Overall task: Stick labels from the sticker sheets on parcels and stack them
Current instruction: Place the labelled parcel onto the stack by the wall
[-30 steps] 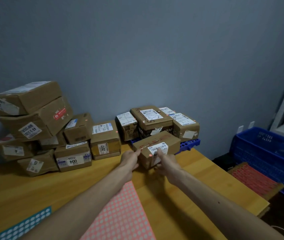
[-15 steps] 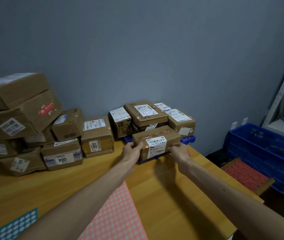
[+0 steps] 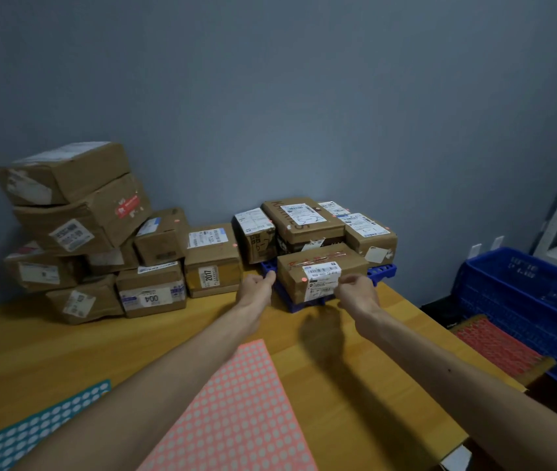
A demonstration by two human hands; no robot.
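A small brown parcel (image 3: 318, 263) with a white label and a red dot sticker on its front sits on the front of a blue pallet (image 3: 382, 270), in front of three other labelled parcels (image 3: 304, 220). My left hand (image 3: 256, 287) hovers just left of it and my right hand (image 3: 356, 294) just in front of its right end. Both hands hold nothing, their fingers loosely curled. A pink sticker sheet (image 3: 236, 409) lies on the table near me, and a teal sticker sheet (image 3: 32, 426) lies at the left.
A leaning pile of several larger parcels (image 3: 76, 212) fills the table's back left against the wall. A blue crate (image 3: 525, 300) stands on the floor at right, beside a red sticker sheet (image 3: 498, 345) on a board. The table's right edge runs close to my right arm.
Both hands carried the small parcel forward, set it on the blue pallet and let go of it. They have drawn back slightly from its sides.
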